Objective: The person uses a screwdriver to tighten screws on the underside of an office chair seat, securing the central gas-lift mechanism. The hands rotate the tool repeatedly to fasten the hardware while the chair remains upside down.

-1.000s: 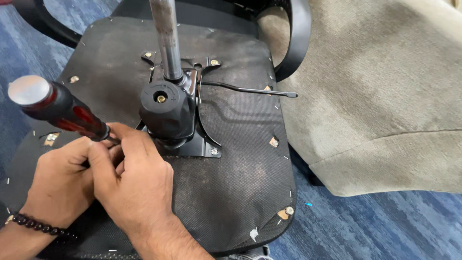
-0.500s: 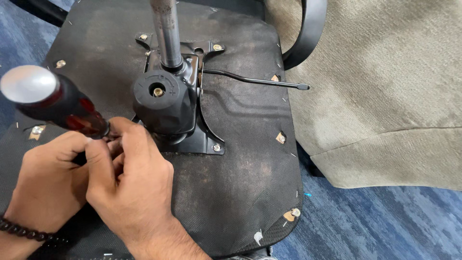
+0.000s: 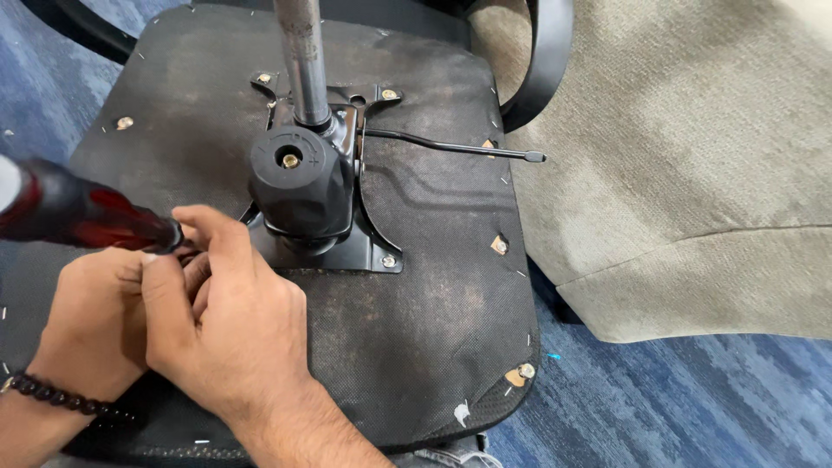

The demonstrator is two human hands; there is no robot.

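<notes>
Hands: left hand (image 3: 91,325) and right hand (image 3: 230,325) pinch together at the screwdriver (image 3: 82,212) shaft, just left of the mechanism plate (image 3: 347,247).
Change: screwdriver handle has swung lower and leftward since a second ago; judged mid-turn on a plate screw, tip hidden.
Seat underside (image 3: 416,347): black, dusty, stapled.
Beyond plate: gas cylinder (image 3: 303,61), lever (image 3: 451,147).
Room: blue carpet (image 3: 676,407), beige fabric (image 3: 693,156).
</notes>
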